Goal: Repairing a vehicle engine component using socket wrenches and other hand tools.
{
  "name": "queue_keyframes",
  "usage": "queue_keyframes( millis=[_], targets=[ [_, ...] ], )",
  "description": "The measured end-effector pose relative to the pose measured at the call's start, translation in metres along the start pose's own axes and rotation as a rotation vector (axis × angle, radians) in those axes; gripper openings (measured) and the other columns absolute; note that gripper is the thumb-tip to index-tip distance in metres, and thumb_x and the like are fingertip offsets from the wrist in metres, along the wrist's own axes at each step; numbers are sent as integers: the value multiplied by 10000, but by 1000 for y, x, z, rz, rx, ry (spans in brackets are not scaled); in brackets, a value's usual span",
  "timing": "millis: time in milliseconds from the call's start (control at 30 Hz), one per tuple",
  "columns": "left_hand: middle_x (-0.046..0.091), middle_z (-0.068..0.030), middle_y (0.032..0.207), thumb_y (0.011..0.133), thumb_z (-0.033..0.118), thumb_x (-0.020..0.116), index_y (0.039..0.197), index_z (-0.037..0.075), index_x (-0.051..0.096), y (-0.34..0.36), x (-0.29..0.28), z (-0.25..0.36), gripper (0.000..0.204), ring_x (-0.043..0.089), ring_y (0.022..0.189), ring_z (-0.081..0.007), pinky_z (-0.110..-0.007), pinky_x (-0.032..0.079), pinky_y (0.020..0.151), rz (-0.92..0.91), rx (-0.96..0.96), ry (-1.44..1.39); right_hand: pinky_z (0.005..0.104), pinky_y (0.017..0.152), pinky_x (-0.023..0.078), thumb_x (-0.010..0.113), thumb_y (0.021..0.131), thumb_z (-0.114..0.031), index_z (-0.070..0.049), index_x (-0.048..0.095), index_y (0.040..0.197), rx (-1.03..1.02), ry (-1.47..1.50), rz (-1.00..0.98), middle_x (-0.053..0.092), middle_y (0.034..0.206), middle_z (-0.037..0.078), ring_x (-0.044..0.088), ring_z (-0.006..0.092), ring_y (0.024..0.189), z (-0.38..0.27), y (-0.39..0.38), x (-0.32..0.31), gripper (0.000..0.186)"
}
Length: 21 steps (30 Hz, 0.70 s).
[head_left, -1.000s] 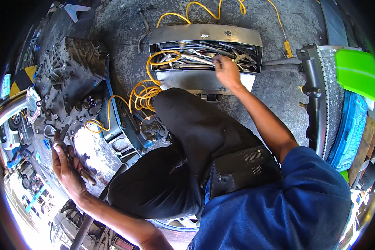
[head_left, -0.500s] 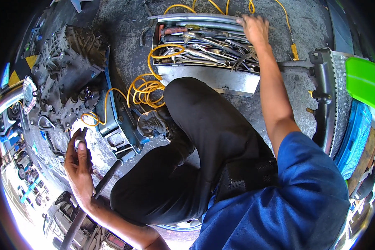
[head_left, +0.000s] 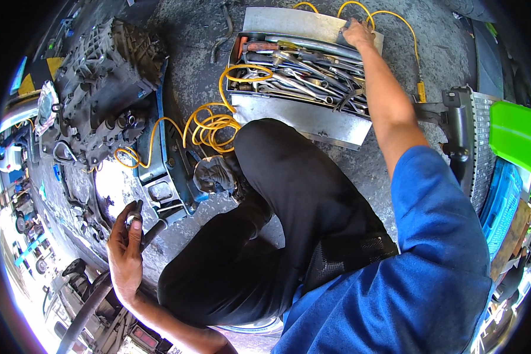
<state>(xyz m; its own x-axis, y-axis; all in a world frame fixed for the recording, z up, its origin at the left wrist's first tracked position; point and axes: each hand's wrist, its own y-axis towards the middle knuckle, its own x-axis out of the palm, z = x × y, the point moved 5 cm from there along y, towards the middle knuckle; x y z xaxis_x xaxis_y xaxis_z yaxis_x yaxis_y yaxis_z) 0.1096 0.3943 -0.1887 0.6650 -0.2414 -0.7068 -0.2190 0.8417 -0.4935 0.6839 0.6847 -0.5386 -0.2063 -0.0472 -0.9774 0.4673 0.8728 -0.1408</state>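
A metal toolbox (head_left: 301, 112) lies on the floor beyond my raised knee, full of wrenches (head_left: 301, 88) and other hand tools, several with red or yellow handles. Its far lid (head_left: 295, 22) is folded outward, with its flat face showing. My right hand (head_left: 360, 35) reaches out to that lid's right part, fingers closed at its surface. On the left, my left hand (head_left: 125, 251) is closed, pinching a small dark metal piece with a shiny round part (head_left: 135, 215) between thumb and fingers. Its exact kind is too small to tell.
A greasy gearbox housing (head_left: 109, 76) stands at the left by a blue jack frame (head_left: 159, 159). A coiled yellow air hose (head_left: 209, 130) runs beside the toolbox. At right are a radiator (head_left: 481, 135), a green plastic piece (head_left: 516, 127) and a blue crate (head_left: 501, 194). A long bar (head_left: 85, 312) lies lower left.
The far lid, seen almost edge-on before, has swung outward with my right hand on it. My left hand keeps the small metal piece and sits slightly lower and further right in view.
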Motion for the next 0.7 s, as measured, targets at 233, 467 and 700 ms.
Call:
queue_keyframes(
  millis=[233,467,700],
  targets=[
    [517,45,801,983,274,563,1281,-6,561,8,-7,-10,408,305,627,-34,-224,216,534,43,19,5,529,1019,376,562,899,-498,-23,538,1278,-423,313,66,551,1191,235,500,390,1179,-94,-168,-7,608],
    [393,89,655,990,306,551,1294,8,549,28,7,7,426,276,545,-16,-216,187,478,-69,36,-41,542,925,358,738,772,-363,-64,541,1209,-433,178,194,526,1193,202,490,378,1150,-97,-203,-1,565],
    [409,91,658,989,306,553,1298,6,546,30,4,4,431,273,526,-10,-213,188,462,-67,39,-37,526,931,379,746,772,-351,-104,517,1240,-476,246,85,556,1171,187,527,363,1123,-102,-197,4,576]
  ],
)
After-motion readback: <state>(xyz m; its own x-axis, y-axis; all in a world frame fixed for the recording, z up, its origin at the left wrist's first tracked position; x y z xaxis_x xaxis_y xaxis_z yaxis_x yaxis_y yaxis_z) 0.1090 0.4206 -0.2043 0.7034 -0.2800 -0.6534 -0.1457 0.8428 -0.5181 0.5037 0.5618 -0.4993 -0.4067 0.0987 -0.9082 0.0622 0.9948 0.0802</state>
